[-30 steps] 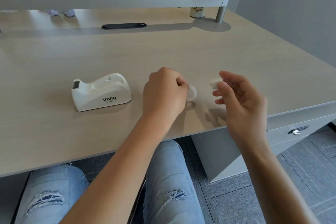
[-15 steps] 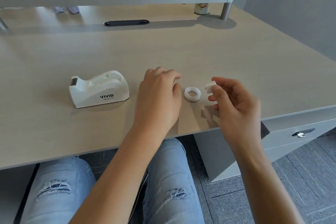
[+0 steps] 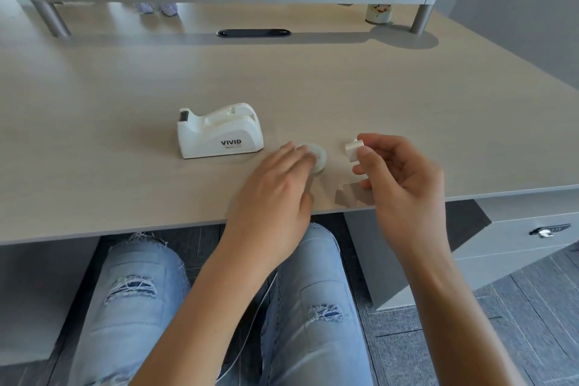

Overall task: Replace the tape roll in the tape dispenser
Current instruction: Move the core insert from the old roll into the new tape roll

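Lying beside the dispenser [image 3: 219, 135], the tape roll [image 3: 319, 157] meets left fingers [image 3: 296, 155]

Tape dispenser [image 3: 219, 135] is showing white, with dark "VIVID" lettering on its side and a grey cutter end. Tape roll [image 3: 319, 157] and small core piece [image 3: 354, 150] are showing white. Worktop [image 3: 282, 81] is showing pale beige wood grain. Jeans [image 3: 141, 307] are showing light blue, ripped. Floor [image 3: 517, 323] is showing dark grey.
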Available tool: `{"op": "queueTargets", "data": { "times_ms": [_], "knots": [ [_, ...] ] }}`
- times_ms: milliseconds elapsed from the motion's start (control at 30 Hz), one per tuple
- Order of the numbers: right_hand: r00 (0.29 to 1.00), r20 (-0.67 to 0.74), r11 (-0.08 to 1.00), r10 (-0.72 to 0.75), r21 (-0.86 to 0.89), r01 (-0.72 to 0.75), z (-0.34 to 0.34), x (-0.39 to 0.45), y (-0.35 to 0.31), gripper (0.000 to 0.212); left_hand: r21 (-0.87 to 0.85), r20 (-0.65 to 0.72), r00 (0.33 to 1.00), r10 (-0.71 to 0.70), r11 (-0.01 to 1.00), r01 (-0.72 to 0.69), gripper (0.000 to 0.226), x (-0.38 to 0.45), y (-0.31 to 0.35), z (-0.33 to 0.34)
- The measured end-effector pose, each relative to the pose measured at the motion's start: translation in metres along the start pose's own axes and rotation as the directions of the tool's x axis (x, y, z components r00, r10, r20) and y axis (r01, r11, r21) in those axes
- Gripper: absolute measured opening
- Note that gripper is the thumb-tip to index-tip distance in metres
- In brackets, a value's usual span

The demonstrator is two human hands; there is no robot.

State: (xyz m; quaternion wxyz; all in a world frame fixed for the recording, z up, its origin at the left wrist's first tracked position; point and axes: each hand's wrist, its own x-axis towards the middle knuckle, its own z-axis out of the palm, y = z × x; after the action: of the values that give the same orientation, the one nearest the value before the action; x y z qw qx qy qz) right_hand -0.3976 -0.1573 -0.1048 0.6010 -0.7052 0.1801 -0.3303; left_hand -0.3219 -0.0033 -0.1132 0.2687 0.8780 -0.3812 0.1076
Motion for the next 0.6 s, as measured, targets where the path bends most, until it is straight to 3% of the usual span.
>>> {"op": "queueTargets", "data": {
  "times_ms": [267,433,600],
  "knots": [
    [0.999,-0.020,0.999,-0.030,-0.033,0.030,-0.002,-0.014,0.000,0.014,-0.064,-0.029,0.998,0.063,0.996,-0.065,0.043,-0.035,0.003,-0.006],
    [0.999,-0.023,0.999,-0.035,-0.005,0.035,0.000,-0.021,-0.001,0.012,-0.021,-0.265,0.960,0.091,0.995,-0.100,0.029,-0.048,0.000,0.001],
    [0.999,-0.020,0.999,-0.045,-0.006,0.045,-0.001,-0.025,-0.004,0.012,-0.363,-0.390,0.911,-0.134,0.932,-0.019,0.011,-0.044,0.004,-0.003]
  ]
}}
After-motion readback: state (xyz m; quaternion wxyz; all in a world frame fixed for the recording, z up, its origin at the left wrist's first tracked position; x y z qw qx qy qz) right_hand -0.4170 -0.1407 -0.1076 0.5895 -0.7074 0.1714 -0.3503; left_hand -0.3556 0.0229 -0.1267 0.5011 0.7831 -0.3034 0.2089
